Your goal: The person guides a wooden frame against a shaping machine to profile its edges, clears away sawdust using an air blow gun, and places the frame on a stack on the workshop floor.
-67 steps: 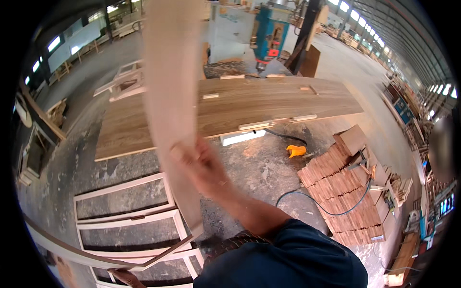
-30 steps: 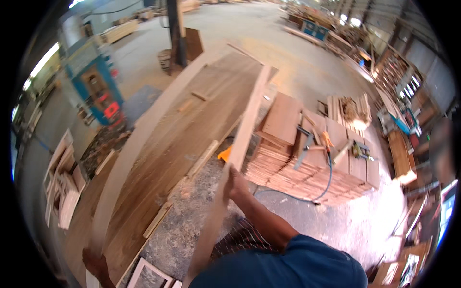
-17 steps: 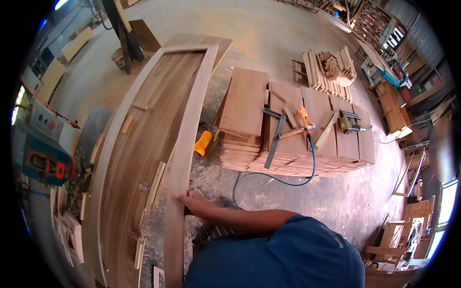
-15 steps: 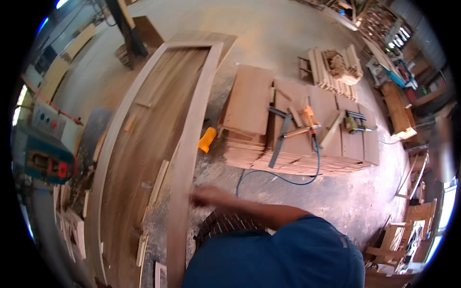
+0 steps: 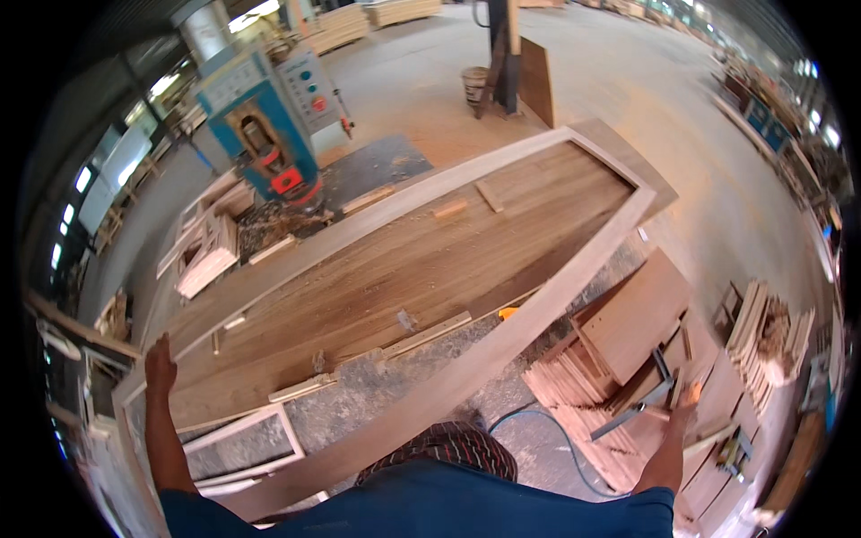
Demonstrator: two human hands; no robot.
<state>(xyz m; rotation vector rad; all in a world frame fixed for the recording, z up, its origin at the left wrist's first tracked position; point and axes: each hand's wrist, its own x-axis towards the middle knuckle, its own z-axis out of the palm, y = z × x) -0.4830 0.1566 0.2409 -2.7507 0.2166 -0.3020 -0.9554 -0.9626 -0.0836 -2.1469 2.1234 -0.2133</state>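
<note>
A long pale wooden frame (image 5: 502, 354) lies over a wide brown wood panel (image 5: 377, 287), its near rail crossing just in front of my body. At the frame's left end, my left hand (image 5: 160, 368) has its fingers bent over the rail, though their undersides are hidden. Far to the right, my right hand (image 5: 679, 417) reaches over a stack of boards and closes on an orange nail gun (image 5: 694, 392); the hand covers most of the tool. Beside it is a dark metal square (image 5: 632, 412).
Stacked brown boards (image 5: 587, 421) stand at the right, with a green nail gun (image 5: 734, 453) on top and a blue hose (image 5: 565, 435) alongside. A teal machine (image 5: 260, 134) stands beyond the panel. Small wood frames (image 5: 260, 439) lie at lower left.
My view has swung left, bringing the teal machine nearer the middle. My right hand has moved from beside the frame's rail out to the orange nail gun. My left hand has come into view.
</note>
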